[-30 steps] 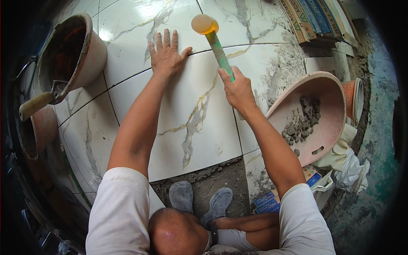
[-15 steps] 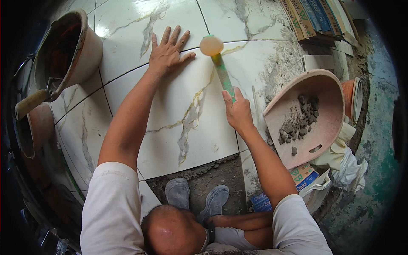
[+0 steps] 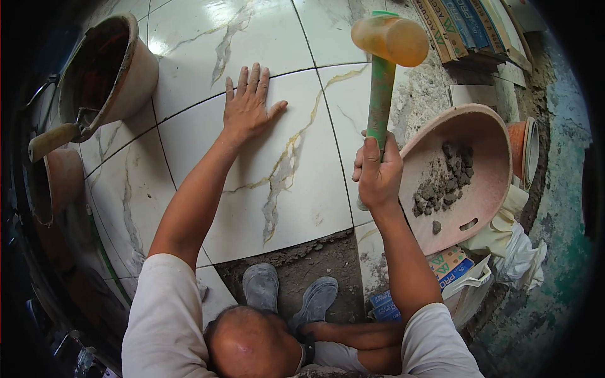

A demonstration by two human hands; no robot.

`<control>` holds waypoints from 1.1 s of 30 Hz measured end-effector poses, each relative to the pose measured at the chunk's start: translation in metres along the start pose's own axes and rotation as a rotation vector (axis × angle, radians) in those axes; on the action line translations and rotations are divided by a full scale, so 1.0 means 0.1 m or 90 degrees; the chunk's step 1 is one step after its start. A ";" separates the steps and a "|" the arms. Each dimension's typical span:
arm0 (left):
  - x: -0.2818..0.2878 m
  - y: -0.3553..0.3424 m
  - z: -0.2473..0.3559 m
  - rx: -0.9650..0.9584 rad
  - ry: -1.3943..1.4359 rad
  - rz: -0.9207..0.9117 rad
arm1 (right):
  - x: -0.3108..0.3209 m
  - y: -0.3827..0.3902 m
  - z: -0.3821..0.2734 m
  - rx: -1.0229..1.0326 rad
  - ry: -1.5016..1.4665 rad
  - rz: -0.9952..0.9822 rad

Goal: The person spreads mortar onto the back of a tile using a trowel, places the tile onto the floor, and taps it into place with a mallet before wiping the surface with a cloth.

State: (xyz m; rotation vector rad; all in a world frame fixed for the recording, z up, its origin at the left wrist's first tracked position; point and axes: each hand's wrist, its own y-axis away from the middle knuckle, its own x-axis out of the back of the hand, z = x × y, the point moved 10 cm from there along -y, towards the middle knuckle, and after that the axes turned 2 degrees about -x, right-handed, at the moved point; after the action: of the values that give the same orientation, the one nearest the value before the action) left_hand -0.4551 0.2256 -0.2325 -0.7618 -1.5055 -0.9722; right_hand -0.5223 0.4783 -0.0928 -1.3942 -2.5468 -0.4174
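Observation:
My left hand (image 3: 249,113) lies with its fingers spread on a white marble-patterned floor tile (image 3: 252,189), near the tile's far edge. My right hand (image 3: 381,170) is wrapped round the green handle of a rubber mallet (image 3: 380,104). The mallet's amber head (image 3: 391,41) is raised above the floor, to the right of the tile. Grey mortar (image 3: 340,258) shows along the tile's near edge, where my boots (image 3: 261,286) stand.
At the right a pink scoop-shaped container (image 3: 498,151) holds grey mortar lumps (image 3: 447,183). A bucket (image 3: 142,75) stands at the left with a wooden-handled trowel (image 3: 53,142) on it. Stacked tile boxes (image 3: 463,28) are at the far right; another box (image 3: 450,264) lies nearer.
The mallet has swung up and to the right, away from the tile, in my right hand. My left hand has slid slightly nearer and stays flat on the tile.

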 end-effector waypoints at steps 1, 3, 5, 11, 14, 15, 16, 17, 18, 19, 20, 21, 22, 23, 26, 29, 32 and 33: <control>0.06 0.06 0.01 -0.002 0.004 0.046 | -0.04 0.01 0.05 -0.012 0.000 -0.014; 0.13 0.09 0.02 0.000 0.046 0.089 | -0.10 0.03 0.02 0.069 0.035 -0.011; 0.09 0.09 0.01 0.008 0.021 0.042 | -0.22 0.02 0.18 0.063 0.099 -0.032; 0.16 0.02 0.03 -0.004 0.037 0.058 | -0.42 -0.17 0.71 -0.104 0.418 -0.115; 0.10 0.03 0.01 0.003 0.028 0.047 | -0.27 -0.15 0.56 -0.077 0.344 -0.110; 0.08 0.03 0.01 0.003 0.016 0.051 | -0.19 -0.10 0.37 0.017 0.285 -0.084; 0.08 0.04 0.01 -0.004 0.016 0.064 | -0.08 -0.01 0.17 0.122 0.222 -0.061; 0.08 0.04 0.02 -0.013 0.025 0.074 | 0.00 0.06 0.19 0.106 0.206 -0.077; 0.06 0.06 0.02 -0.015 0.018 0.070 | 0.06 0.17 0.24 0.091 0.170 -0.091; 0.07 0.06 0.04 -0.030 0.007 0.081 | 0.10 0.26 0.30 0.076 0.126 -0.108; 0.08 0.07 0.07 -0.048 0.003 0.090 | 0.16 0.39 0.34 0.087 0.132 -0.101; 0.08 0.07 0.09 -0.054 -0.002 0.089 | 0.16 0.54 0.40 0.109 0.185 -0.122; 0.09 0.08 0.08 -0.047 -0.004 0.097 | 0.15 0.64 0.46 0.131 0.237 -0.142; 0.10 0.08 0.08 -0.044 -0.001 0.103 | 0.12 0.73 0.78 0.011 0.357 -0.215; 0.11 0.06 0.09 -0.041 -0.013 0.105 | 0.14 0.98 1.18 -0.092 0.505 -0.292; 0.07 0.04 0.11 -0.045 -0.021 0.094 | 0.12 1.16 1.11 -0.052 0.413 -0.294; 0.02 0.04 0.08 -0.034 -0.025 0.086 | -0.09 1.33 0.85 0.129 0.348 -0.346; 0.03 0.05 0.08 -0.041 -0.023 0.098 | -0.09 1.35 0.80 0.154 0.326 -0.325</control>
State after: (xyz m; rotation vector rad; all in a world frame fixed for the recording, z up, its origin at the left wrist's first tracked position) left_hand -0.4549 0.2352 -0.2294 -0.9312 -1.4306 -0.8983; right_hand -0.4068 0.5685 -0.1512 -0.4603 -2.3766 -0.4535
